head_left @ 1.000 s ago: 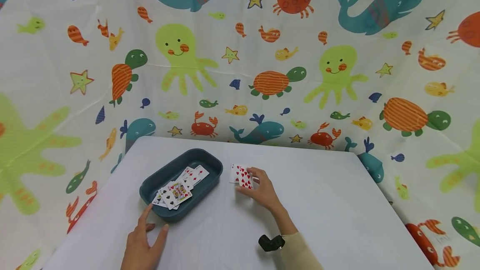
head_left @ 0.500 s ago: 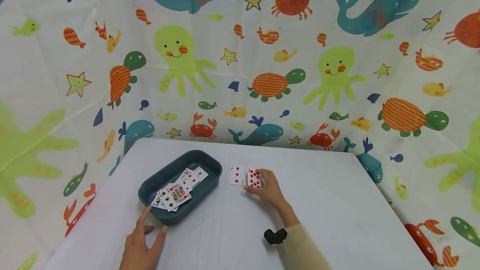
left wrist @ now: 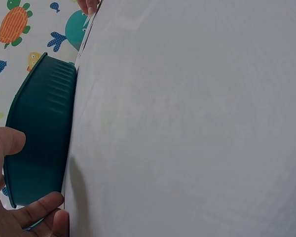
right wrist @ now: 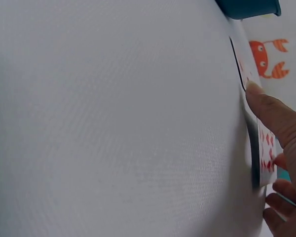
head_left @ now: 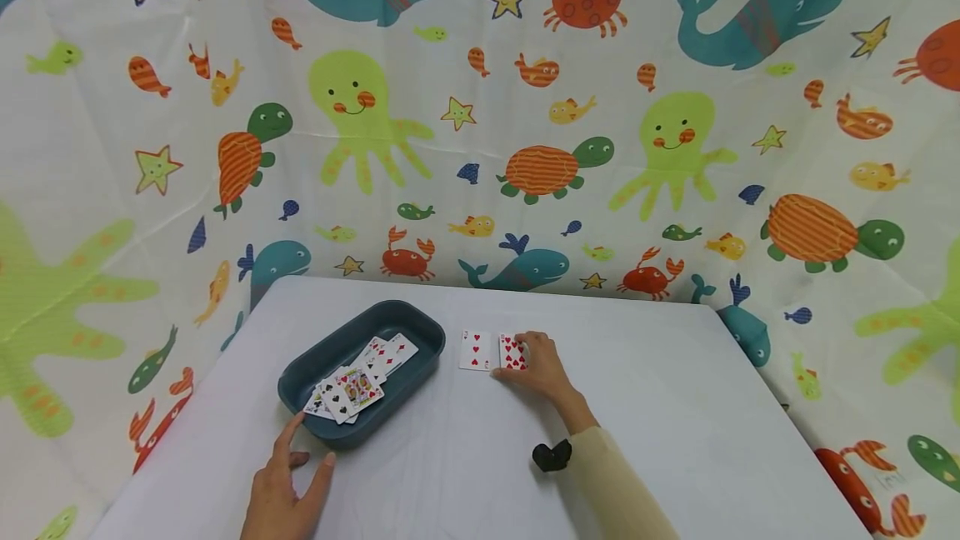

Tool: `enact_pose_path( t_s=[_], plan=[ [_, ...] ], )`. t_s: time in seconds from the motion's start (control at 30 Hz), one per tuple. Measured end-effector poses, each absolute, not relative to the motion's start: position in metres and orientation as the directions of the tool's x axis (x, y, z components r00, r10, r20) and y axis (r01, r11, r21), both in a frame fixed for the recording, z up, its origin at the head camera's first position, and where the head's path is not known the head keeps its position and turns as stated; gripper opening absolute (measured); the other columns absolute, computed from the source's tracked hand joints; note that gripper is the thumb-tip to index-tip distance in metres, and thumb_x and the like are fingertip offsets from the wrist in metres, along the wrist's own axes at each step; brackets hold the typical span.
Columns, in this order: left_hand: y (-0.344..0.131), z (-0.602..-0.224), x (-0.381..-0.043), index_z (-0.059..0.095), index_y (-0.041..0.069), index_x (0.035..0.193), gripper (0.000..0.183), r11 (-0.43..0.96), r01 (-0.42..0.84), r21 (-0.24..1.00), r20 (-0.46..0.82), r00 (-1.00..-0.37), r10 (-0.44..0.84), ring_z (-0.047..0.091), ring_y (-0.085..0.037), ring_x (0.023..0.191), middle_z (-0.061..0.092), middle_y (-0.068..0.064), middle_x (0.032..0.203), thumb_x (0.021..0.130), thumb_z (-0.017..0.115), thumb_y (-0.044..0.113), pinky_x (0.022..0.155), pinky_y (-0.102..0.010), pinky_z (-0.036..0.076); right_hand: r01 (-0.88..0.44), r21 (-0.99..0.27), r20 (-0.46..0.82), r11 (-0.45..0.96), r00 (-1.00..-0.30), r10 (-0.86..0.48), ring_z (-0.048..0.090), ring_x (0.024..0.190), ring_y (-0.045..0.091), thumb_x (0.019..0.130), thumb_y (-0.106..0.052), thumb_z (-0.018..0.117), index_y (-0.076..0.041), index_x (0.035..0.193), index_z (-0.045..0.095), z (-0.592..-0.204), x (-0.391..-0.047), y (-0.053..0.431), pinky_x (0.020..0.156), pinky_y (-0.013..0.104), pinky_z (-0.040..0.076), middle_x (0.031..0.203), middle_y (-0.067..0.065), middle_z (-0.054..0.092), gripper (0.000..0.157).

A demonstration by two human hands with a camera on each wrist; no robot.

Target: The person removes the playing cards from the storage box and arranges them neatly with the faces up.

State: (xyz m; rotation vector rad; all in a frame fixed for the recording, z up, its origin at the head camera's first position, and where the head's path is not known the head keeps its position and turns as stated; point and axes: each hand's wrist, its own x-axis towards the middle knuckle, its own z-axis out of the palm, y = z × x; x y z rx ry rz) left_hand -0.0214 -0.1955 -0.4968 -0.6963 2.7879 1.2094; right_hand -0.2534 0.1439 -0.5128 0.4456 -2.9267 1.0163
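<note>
My right hand [head_left: 543, 369] pinches a red hearts playing card [head_left: 512, 351] between thumb and fingers. In the right wrist view the held card [right wrist: 267, 153] looks slightly raised off the white surface, the thumb at one edge. Just left of it, in the head view, a second hearts card [head_left: 475, 350] lies face up on the table. My left hand [head_left: 285, 486] is spread at the near left end of a dark teal tray [head_left: 390, 317], index fingertip at its rim. Several face-up cards, with a face card [head_left: 360, 387] on top, lie overlapping inside.
A white cloth covers the table [head_left: 637, 407]. Behind it hangs a curtain [head_left: 480, 190] printed with sea animals. A black heart-shaped object [head_left: 552, 456] is at the right sleeve [head_left: 611, 477]. The tray stands left of the two laid-out cards.
My right hand has moved right with the hearts card, from overlapping the other card to beside it with a small gap. The left hand and tray have stayed put.
</note>
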Motion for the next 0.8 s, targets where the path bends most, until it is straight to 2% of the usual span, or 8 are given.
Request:
enact_pose_path(
  t_s=[0.47, 0.8],
  plan=[
    [-0.1947, -0.4974, -0.0218, 0.007, 0.019, 0.163, 0.087, 0.585, -0.424, 0.691, -0.215, -0.894, -0.394, 0.040, -0.055, 0.128, 0.053, -0.036, 0.137, 0.100, 0.060, 0.045, 0.096, -0.069, 0.042, -0.269, -0.556, 0.098, 0.786, -0.961, -0.259, 0.048, 0.131, 0.039, 0.075, -0.047, 0.089, -0.001, 0.137, 0.058, -0.5107, -0.2584, 0.1387, 0.110, 0.055, 0.043, 0.142, 0.021, 0.054, 0.083],
    [-0.1952, -0.4963, -0.0215, 0.008, 0.018, 0.163, 0.086, 0.594, -0.410, 0.693, -0.203, -0.900, -0.385, 0.040, -0.055, 0.128, 0.053, -0.036, 0.137, 0.100, 0.060, 0.046, 0.097, -0.070, 0.041, -0.251, -0.608, 0.098, 0.753, -0.965, -0.243, 0.045, 0.135, 0.040, 0.076, -0.045, 0.089, -0.002, 0.141, 0.055, -0.5121, -0.2556, 0.1386, 0.111, 0.056, 0.041, 0.145, 0.022, 0.051, 0.085]
  ],
)
